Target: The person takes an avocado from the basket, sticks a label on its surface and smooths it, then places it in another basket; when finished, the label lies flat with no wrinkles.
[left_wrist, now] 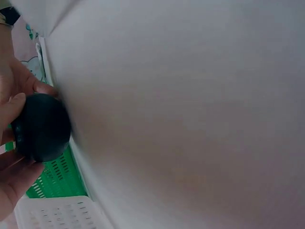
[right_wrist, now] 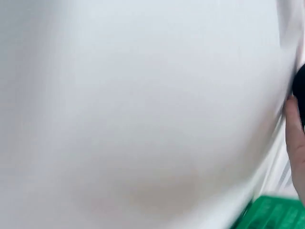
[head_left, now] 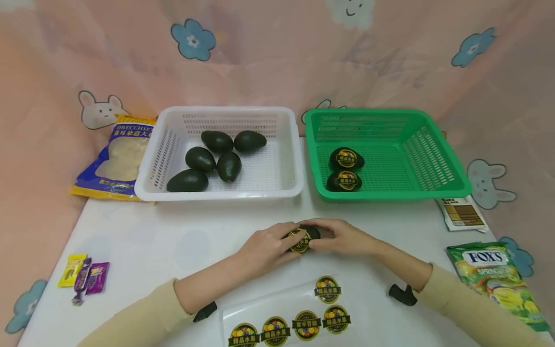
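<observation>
Between both hands, low over the table [head_left: 195, 217], is a dark green avocado [head_left: 314, 232] with a round black-and-gold sticker [head_left: 299, 242] on its upper side. My left hand [head_left: 270, 245] grips its left end, fingers lying partly across the sticker. The right hand [head_left: 346, 237] holds the other end with thumb and fingers. In the left wrist view the avocado [left_wrist: 43, 128] shows a plain side, with fingers around it. Only a sliver of it [right_wrist: 300, 90] appears in the right wrist view. In front of the hands lies a sheet [head_left: 290, 300] bearing several similar stickers.
A white basket [head_left: 221, 195] at the back holds several plain avocados. Right of it, a green basket [head_left: 390, 194] contains two stickered ones. Wrapped candies [head_left: 82, 277] and a pasta bag [head_left: 119, 161] lie at left, a green candy bag [head_left: 496, 282] and small packet [head_left: 463, 214] at right.
</observation>
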Action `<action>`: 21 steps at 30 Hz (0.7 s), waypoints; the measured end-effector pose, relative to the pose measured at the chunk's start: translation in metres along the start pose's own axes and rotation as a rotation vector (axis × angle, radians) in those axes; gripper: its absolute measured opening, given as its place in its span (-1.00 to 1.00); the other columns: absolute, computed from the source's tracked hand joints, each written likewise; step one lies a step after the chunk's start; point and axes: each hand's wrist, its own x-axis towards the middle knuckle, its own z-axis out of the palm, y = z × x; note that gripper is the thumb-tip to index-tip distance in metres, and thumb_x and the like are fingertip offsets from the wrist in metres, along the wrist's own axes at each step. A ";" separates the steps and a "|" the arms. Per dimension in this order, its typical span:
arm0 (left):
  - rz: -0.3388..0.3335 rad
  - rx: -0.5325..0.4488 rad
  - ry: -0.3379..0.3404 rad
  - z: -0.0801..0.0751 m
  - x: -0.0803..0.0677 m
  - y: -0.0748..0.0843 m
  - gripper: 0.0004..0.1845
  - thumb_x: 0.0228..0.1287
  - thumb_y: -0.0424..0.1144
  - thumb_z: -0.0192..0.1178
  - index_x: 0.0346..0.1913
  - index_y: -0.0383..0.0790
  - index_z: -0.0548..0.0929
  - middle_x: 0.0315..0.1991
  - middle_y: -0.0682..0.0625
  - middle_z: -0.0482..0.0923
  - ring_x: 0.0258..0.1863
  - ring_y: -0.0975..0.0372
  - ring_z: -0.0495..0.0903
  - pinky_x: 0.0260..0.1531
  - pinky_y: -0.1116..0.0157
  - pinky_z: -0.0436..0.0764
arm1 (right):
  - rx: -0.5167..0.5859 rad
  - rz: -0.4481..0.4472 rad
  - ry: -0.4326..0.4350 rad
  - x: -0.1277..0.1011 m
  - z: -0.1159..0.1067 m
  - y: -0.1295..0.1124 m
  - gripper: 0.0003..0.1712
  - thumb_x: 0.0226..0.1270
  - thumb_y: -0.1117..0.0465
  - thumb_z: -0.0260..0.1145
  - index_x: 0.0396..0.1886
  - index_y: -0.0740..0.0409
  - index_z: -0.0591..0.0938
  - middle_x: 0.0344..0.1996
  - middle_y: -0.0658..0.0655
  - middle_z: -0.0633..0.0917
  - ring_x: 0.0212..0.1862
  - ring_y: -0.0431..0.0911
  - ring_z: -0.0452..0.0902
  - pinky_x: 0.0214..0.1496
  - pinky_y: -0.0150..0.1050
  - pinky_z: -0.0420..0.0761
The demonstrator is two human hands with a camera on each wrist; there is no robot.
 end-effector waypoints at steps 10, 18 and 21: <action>0.039 -0.099 0.115 0.010 -0.002 -0.002 -0.59 0.13 -0.01 0.42 -0.03 -0.17 0.71 0.02 -0.20 0.63 0.05 0.05 0.63 -0.09 0.25 0.65 | 1.058 0.145 0.274 -0.058 -0.067 0.008 -0.50 0.61 -0.03 -0.12 0.02 0.26 0.57 -0.07 0.18 0.71 0.03 -0.05 0.64 0.09 -0.24 0.60; 0.007 -0.190 -0.029 0.002 0.006 -0.011 -0.50 0.06 -0.08 0.48 0.03 -0.17 0.59 -0.01 -0.09 0.56 -0.17 0.15 0.67 -0.23 0.29 0.67 | 1.028 0.185 0.377 -0.065 -0.077 0.011 -0.69 0.57 0.15 0.04 -0.18 0.13 0.69 -0.23 0.07 0.76 -0.17 -0.20 0.69 -0.11 -0.42 0.63; -0.046 -0.206 -0.172 -0.003 0.012 -0.012 -0.43 0.06 -0.07 0.48 0.11 -0.14 0.52 0.03 -0.07 0.48 -0.19 0.17 0.63 -0.24 0.26 0.66 | 1.025 0.190 0.376 -0.067 -0.080 0.012 -0.70 0.57 0.20 0.04 -0.18 0.11 0.72 -0.24 0.07 0.76 -0.17 -0.20 0.69 -0.12 -0.43 0.63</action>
